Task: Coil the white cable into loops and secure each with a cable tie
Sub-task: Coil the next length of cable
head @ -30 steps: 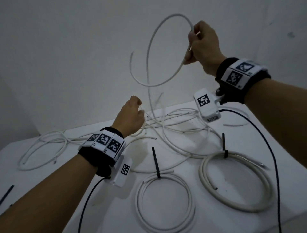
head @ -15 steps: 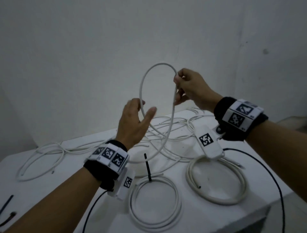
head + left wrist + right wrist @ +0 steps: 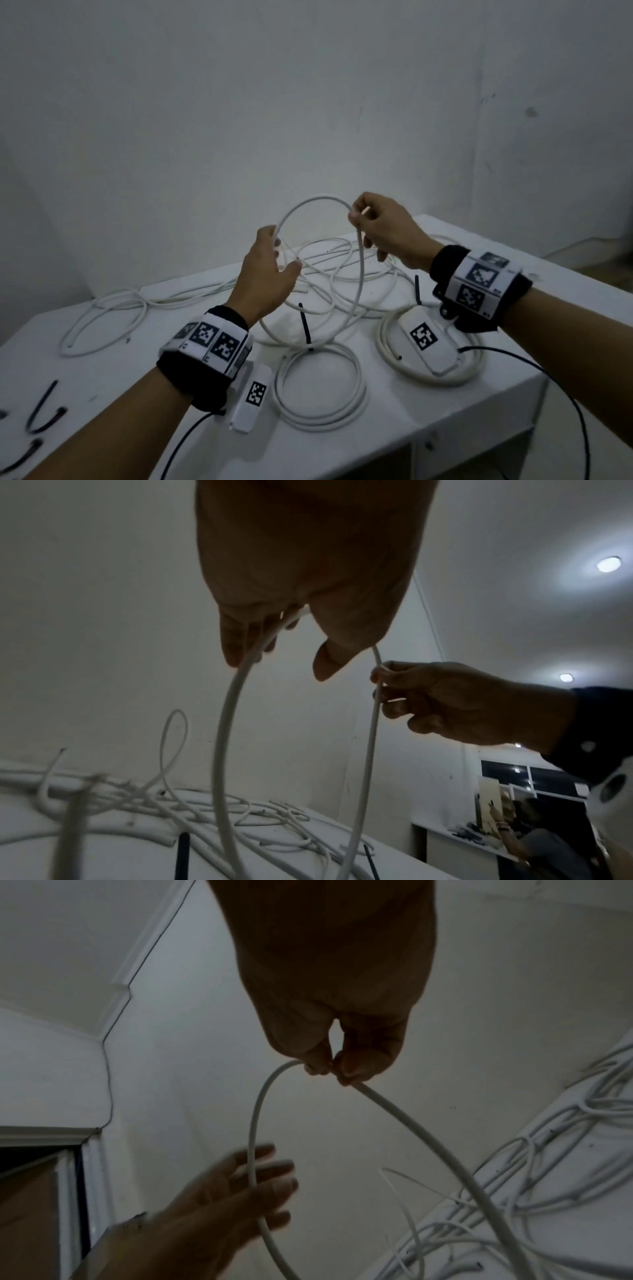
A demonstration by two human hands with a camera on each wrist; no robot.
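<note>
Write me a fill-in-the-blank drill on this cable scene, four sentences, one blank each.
1. The right hand pinches the white cable between thumb and ____.
2. The left hand touches the cable with fingers that are ____.
3. The number of finished coils on the table is ____.
4. The cable ties standing up from the coils are coloured ____.

Missing words: fingers; straight; two; black

right hand [image 3: 383, 236]: came down from high, pinching white cable [image 3: 315, 200] | left hand [image 3: 270, 274]: rose, opened against loop | loop: rounder, lower
</note>
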